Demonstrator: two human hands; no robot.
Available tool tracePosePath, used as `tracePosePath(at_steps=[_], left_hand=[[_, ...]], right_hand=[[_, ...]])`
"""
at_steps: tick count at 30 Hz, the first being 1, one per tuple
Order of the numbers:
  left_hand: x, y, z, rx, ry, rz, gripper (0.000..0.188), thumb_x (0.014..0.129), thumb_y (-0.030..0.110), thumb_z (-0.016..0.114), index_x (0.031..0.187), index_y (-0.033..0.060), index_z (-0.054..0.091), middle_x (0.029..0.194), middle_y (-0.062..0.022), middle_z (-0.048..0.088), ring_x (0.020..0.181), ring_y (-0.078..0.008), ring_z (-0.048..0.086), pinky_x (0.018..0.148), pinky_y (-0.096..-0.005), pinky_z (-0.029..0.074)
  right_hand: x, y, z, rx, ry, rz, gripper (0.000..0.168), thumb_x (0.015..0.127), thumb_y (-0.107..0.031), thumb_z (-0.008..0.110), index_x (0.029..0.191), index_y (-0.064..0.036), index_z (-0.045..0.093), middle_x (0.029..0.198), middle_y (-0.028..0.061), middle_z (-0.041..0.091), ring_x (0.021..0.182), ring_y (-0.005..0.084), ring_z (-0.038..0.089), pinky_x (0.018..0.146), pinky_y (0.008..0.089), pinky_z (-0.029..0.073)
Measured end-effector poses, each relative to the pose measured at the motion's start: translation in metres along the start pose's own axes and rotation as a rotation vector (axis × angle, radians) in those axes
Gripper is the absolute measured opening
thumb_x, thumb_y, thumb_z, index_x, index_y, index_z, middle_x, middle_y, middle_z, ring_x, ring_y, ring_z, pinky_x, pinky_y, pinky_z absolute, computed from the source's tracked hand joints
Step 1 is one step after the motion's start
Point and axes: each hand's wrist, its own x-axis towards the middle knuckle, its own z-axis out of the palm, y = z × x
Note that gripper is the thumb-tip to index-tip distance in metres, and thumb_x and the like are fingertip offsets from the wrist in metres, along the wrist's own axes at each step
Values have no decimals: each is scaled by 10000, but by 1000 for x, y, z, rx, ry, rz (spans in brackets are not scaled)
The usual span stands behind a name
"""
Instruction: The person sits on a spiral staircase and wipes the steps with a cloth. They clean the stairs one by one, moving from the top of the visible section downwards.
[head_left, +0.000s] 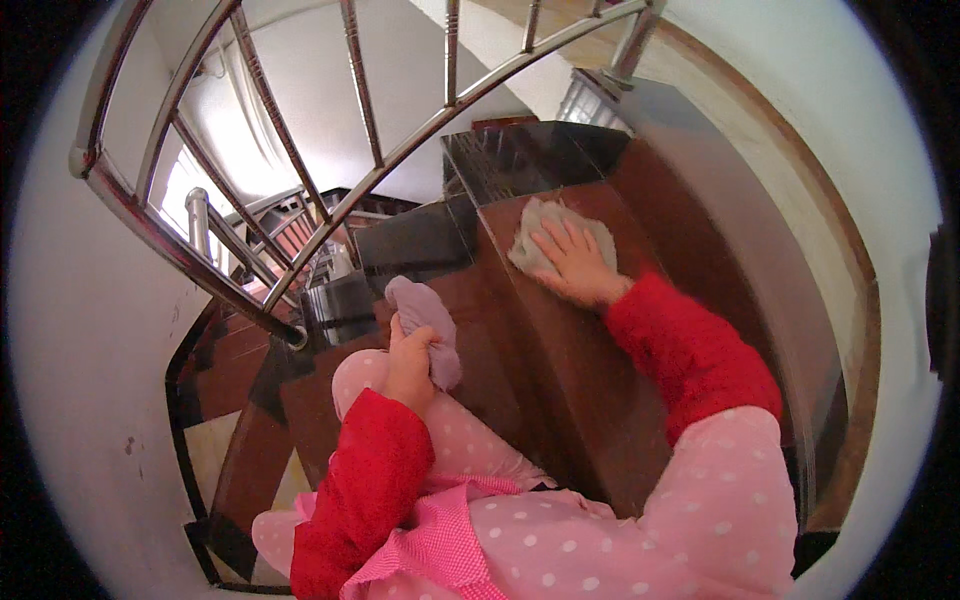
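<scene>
My right hand (576, 262) lies flat, fingers spread, on a pale grey cloth (536, 221) that rests on a reddish-brown stair tread (592, 196). The cloth sticks out around the fingers and the palm presses it from above. Closer to my knee, my left hand (412, 356) grips a bunched mauve cloth (439, 319) and holds it above the lower step. Both forearms wear red sleeves, and pink dotted trousers cover the knees below them.
A metal stair railing (375, 176) curves across the upper left. Black tiles (412, 240) edge the steps on the railing side. On the right a curved wall (840, 172) rises beside the staircase. More steps (225, 375) lead down at the left.
</scene>
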Motion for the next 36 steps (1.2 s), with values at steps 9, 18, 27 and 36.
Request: tracePosePath(at_steps=[9, 18, 27, 36], left_hand=[[11, -12, -6, 58, 38, 21, 585, 752, -4, 556, 1312, 109, 433, 1149, -91, 539, 1028, -275, 560, 844, -416, 504], [2, -6, -2, 55, -34, -13, 556, 762, 19, 538, 1305, 100, 448, 1170, -98, 548, 1043, -278, 557, 865, -424, 495], [2, -8, -3, 62, -46, -1, 567, 767, 2, 514, 1321, 94, 434, 1165, -96, 546, 1050, -269, 557, 878, -405, 490], [9, -12, 0, 25, -13, -5, 597, 748, 6, 523, 1329, 95, 419, 1170, -112, 534, 1059, -288, 551, 869, -412, 493]], right_hand=[[-243, -53, -21, 18, -167, 136, 714, 931, -539, 525, 1517, -183, 327, 1599, 124, 219, 1482, 393, 125, 1178, 573, 99], [-338, 4, -27, 34, -78, 471, 654, 926, -410, 556, 1500, -169, 356, 1584, 107, 263, 1469, 374, 183, 1167, 519, 164], [-190, 39, -12, -42, 78, 465, 607, 946, -454, 526, 1461, -151, 419, 1547, 107, 325, 1423, 378, 266, 1124, 544, 253], [9, 105, 15, -136, 261, 322, 576, 950, -478, 514, 1425, -157, 462, 1491, 98, 406, 1359, 396, 356, 1060, 557, 329]])
